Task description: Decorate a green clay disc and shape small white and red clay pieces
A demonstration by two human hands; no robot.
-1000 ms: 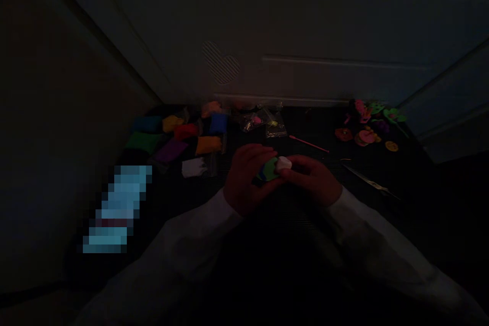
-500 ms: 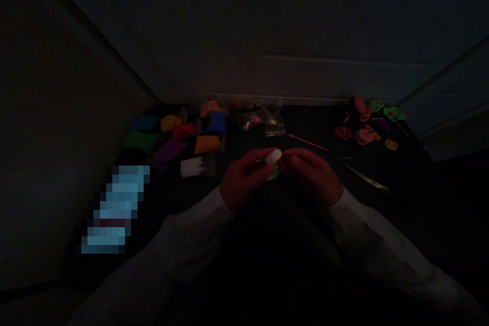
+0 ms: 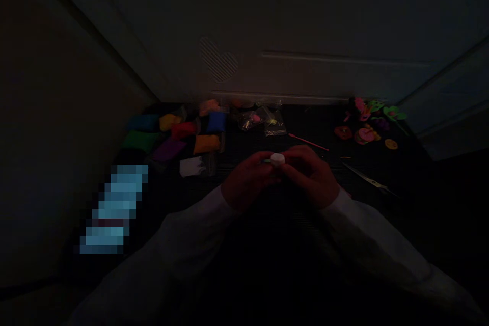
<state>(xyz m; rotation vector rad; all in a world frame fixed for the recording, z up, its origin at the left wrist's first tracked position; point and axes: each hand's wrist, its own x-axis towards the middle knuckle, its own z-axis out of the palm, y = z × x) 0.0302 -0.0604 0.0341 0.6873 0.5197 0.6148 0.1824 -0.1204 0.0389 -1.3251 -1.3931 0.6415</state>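
- A pixelated bright rectangle (image 3: 114, 209) is glowing to the left of the hands.
- A green clay packet (image 3: 140, 141), a purple clay packet (image 3: 169, 149) and a red clay packet (image 3: 183, 130) are lying beyond the left hand, to its left, among yellow, orange, peach and blue ones.
- A white clay packet (image 3: 192, 167) is lying nearer, left of the left hand.
- The left hand (image 3: 246, 178) is curling nearly closed, its fingers holding a green piece (image 3: 266, 161), mostly hidden.
- Small clear bags (image 3: 275, 123) are lying beyond the hands.
- A white lump (image 3: 277, 159) is sitting between both hands' fingertips.
- The right hand (image 3: 311, 175) is bending its fingers and pinching the white lump with its thumb.
- A pink stick (image 3: 308, 141) is lying just beyond the right hand.
- Flower-like shapes (image 3: 365, 135) are clustering beyond the right hand, to its right.
- Scissors (image 3: 370, 181) are lying right of the right hand.
- A yellow disc (image 3: 391, 144) is lying beyond the scissors.
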